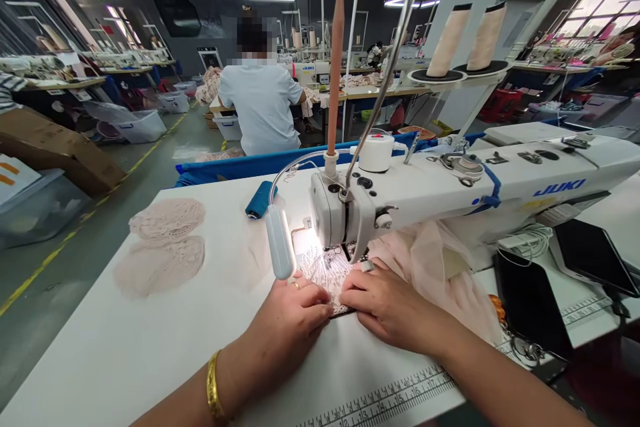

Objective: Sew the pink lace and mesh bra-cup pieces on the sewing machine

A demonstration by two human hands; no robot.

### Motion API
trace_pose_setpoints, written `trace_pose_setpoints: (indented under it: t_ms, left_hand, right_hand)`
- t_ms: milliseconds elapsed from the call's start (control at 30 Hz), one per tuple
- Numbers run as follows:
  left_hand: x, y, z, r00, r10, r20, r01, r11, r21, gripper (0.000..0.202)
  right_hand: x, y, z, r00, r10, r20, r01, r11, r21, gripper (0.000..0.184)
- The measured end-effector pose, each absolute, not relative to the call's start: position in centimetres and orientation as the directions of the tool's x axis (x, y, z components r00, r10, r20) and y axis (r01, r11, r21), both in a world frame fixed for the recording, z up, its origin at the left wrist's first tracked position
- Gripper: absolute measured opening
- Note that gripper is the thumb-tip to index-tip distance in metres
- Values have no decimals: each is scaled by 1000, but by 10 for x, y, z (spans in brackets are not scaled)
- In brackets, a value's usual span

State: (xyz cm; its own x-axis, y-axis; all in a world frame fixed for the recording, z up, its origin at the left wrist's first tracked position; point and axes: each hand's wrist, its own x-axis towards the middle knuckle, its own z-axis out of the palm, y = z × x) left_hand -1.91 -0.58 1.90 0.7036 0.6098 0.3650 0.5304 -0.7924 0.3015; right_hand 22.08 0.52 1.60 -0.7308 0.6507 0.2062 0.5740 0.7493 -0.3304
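Pale pink patterned lace (pixel 327 270) lies on the white tabletop (pixel 90 353), beneath the head of a white JUKI sewing machine (pixel 415 190). Left hand (pixel 295 310) and right hand (pixel 387 303) meet its near edge from either side, fingers bent and fingertips touching it; one cannot tell whether they pinch the lace or only press it down. Sheer pale pink fabric (pixel 425 257) lies bunched beyond the right hand. Two rounded pale pink lace pieces (pixel 163 263) lie at the table's left.

On the floor at far left, a clear plastic bin (pixel 45 213) stands beside a brown cardboard box (pixel 65 147); its contents cannot be made out. Farther along, a white open-topped plastic tub (pixel 143 128) has clear plastic sheeting (pixel 107 111) at its rim. Another white plastic bin (pixel 228 129) sits beside a seated co-worker in a light blue shirt (pixel 260 103); what it holds is hidden.
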Motion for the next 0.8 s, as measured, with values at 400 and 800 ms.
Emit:
trace_pose_setpoints:
  t_ms: [400,800]
  left_hand:
    - [-21,13,9,677,610,411,568,-789,235,32]
    - [-23,12,10,723,548,421,515,-834,200,34]
  right_hand:
    - [217,15,-1,-662,698,273,671,714,-198,34]
    - [216,15,-4,-664,665,342,636,743,-210,31]
